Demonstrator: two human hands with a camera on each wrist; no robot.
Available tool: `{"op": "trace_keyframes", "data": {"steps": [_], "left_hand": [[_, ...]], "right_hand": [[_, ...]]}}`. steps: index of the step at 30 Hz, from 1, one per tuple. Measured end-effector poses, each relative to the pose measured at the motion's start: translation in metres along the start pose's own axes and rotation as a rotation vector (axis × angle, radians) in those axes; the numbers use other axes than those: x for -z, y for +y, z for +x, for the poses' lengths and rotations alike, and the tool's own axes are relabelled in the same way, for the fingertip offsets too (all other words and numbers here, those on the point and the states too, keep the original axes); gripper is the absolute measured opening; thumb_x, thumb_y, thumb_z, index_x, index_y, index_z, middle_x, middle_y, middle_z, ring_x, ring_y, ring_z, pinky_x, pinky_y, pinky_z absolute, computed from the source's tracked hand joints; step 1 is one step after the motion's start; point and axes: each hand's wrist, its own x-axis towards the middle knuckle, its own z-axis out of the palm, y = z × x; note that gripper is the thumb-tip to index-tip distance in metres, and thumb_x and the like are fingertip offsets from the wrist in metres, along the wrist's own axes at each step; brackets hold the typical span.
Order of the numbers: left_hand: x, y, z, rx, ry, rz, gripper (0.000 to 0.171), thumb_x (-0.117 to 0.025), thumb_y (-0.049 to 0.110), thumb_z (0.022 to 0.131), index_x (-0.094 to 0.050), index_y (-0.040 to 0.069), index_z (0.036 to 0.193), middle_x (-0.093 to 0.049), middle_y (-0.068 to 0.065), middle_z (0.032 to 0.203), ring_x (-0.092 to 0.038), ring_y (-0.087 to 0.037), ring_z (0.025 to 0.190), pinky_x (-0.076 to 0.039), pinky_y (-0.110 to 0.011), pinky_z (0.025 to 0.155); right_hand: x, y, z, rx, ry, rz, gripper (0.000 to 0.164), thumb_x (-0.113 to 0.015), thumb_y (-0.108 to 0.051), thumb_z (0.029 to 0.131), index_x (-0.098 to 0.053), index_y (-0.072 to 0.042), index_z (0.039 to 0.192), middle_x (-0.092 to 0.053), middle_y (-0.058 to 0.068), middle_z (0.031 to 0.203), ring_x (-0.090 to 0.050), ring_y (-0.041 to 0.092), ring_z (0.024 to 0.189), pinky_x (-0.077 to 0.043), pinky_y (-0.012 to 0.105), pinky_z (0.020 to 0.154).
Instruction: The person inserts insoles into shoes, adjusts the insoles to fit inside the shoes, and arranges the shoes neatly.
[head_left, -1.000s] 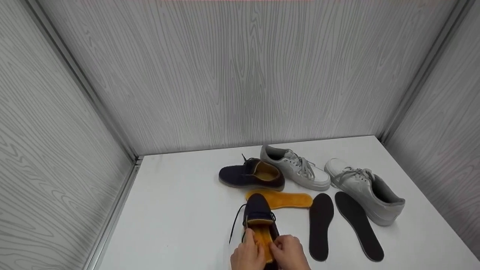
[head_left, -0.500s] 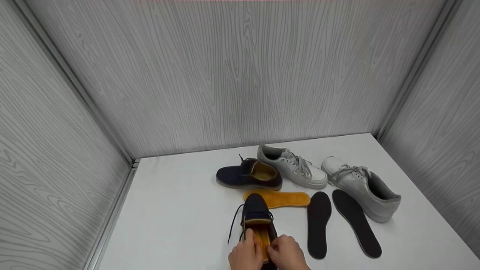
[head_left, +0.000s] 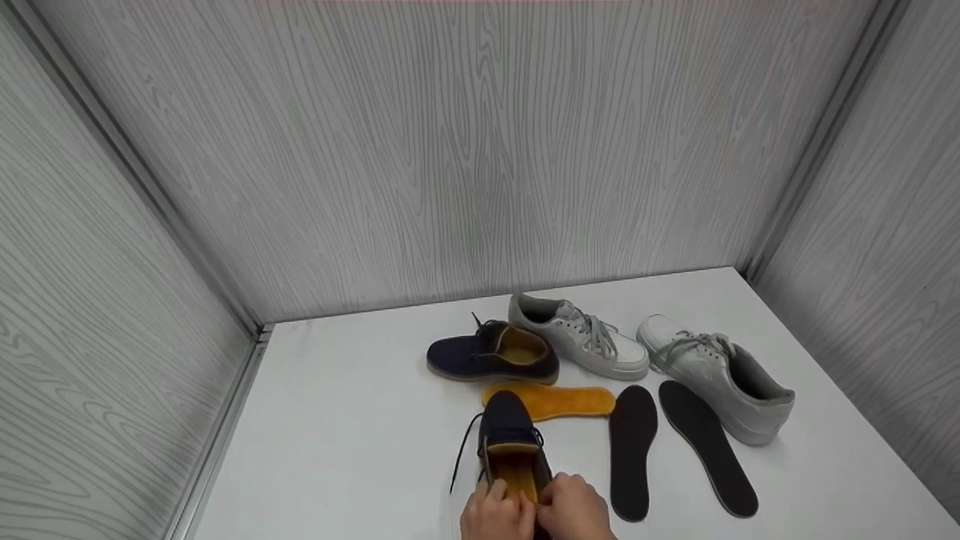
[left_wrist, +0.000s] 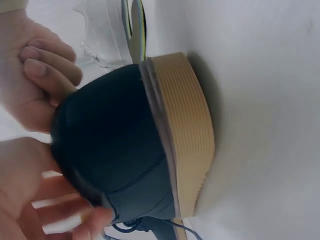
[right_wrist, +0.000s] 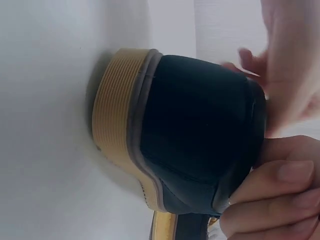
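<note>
1. head view: the near shoe (head_left: 508, 412), dark blue, stands on the counter (head_left: 337, 435) with toe far and heel near; the orange insole (head_left: 516, 478) lies inside it, long axis running near to far; its near end is between the left hand (head_left: 497, 516) and the right hand (head_left: 576, 510), both about equally close; the second orange insole (head_left: 570, 403) lies crosswise beyond the toe, partly behind it; the far shoe (head_left: 459, 356) is beyond that.
2. left wrist view: the left fingers, blurred, are partly bent and spread at the left of the heel opening; whether they pinch anything, i cannot tell.
3. right wrist view: the right fingers are curled close together at the right of the opening; judged with the head view, they pinch the orange insole's near end; the heel hides it here.
</note>
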Motion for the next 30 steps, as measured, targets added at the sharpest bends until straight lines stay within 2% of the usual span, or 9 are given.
{"op": "trace_keyframes", "data": {"steps": [2,4,6,14,18,21,23,26,30], "left_hand": [[-0.005,-0.007,-0.001,-0.161,0.104,-0.062,0.036,-0.071,0.014,0.061,-0.042,0.014,0.040,-0.039,0.004,0.052,-0.036,-0.015,0.052,-0.033,-0.025,0.053],[-0.008,-0.013,0.000,-0.273,0.124,-0.139,0.035,-0.071,0.010,0.060,-0.042,0.013,0.040,-0.038,0.004,0.052,-0.037,-0.014,0.056,-0.034,-0.022,0.059],[-0.007,-0.019,0.000,-0.330,0.066,-0.191,0.034,-0.070,0.010,0.062,-0.042,0.013,0.042,-0.039,0.006,0.052,-0.038,-0.012,0.057,-0.033,-0.019,0.060],[0.005,-0.032,0.003,-0.411,-0.333,-0.294,0.018,-0.064,0.023,0.080,-0.064,0.015,0.064,-0.053,0.009,0.060,-0.043,-0.003,0.060,-0.029,-0.011,0.057],[0.006,-0.036,0.004,-0.522,-0.403,-0.178,0.017,-0.065,0.030,0.080,-0.066,0.019,0.067,-0.060,0.011,0.064,-0.047,-0.003,0.063,-0.029,-0.014,0.059],[0.005,-0.036,0.002,-0.591,-0.394,-0.060,0.017,-0.065,0.031,0.079,-0.063,0.022,0.064,-0.061,0.012,0.065,-0.050,-0.003,0.065,-0.033,-0.017,0.064],[0.005,-0.036,0.000,-0.602,-0.402,-0.016,0.017,-0.065,0.031,0.079,-0.063,0.023,0.064,-0.060,0.013,0.066,-0.052,-0.002,0.067,-0.035,-0.018,0.068],[0.004,-0.034,-0.001,-0.552,-0.453,-0.029,0.014,-0.065,0.032,0.080,-0.065,0.024,0.068,-0.059,0.014,0.069,-0.053,-0.002,0.067,-0.036,-0.019,0.068],[0.003,-0.030,0.001,-0.462,-0.566,-0.036,0.010,-0.065,0.035,0.080,-0.068,0.026,0.076,-0.058,0.013,0.076,-0.052,-0.003,0.071,-0.036,-0.022,0.068]], "right_hand": [[0.000,-0.001,0.000,-0.001,0.001,-0.015,0.022,-0.071,-0.023,0.070,-0.060,-0.017,0.051,-0.052,-0.004,0.054,-0.047,0.014,0.047,-0.037,0.033,0.044],[0.000,-0.003,0.000,0.006,0.011,-0.037,0.023,-0.071,-0.023,0.070,-0.059,-0.018,0.051,-0.052,-0.004,0.054,-0.047,0.014,0.047,-0.037,0.034,0.044],[-0.001,-0.004,-0.001,0.013,0.027,-0.061,0.022,-0.071,-0.022,0.069,-0.058,-0.018,0.051,-0.052,-0.004,0.053,-0.047,0.014,0.047,-0.037,0.034,0.044],[-0.001,-0.003,-0.001,0.084,0.070,-0.078,0.019,-0.072,-0.020,0.069,-0.060,-0.018,0.055,-0.052,-0.005,0.053,-0.048,0.014,0.047,-0.037,0.034,0.043],[0.001,0.000,0.001,0.132,0.023,-0.069,0.014,-0.069,-0.016,0.070,-0.065,-0.021,0.057,-0.057,-0.006,0.056,-0.052,0.014,0.049,-0.040,0.035,0.044],[0.002,0.001,0.002,0.143,-0.014,-0.065,0.014,-0.069,-0.015,0.069,-0.066,-0.022,0.057,-0.058,-0.007,0.056,-0.052,0.013,0.049,-0.040,0.035,0.044],[0.003,0.001,0.003,0.146,-0.023,-0.063,0.014,-0.069,-0.016,0.069,-0.066,-0.021,0.057,-0.058,-0.007,0.056,-0.051,0.013,0.049,-0.040,0.035,0.044],[0.003,0.002,0.003,0.148,0.000,-0.046,0.012,-0.069,-0.016,0.069,-0.065,-0.020,0.059,-0.056,-0.008,0.056,-0.050,0.013,0.049,-0.039,0.034,0.044],[0.001,0.005,0.005,0.149,0.127,-0.005,0.017,-0.071,-0.019,0.069,-0.055,-0.019,0.064,-0.048,-0.008,0.054,-0.044,0.011,0.047,-0.036,0.030,0.044]]}}
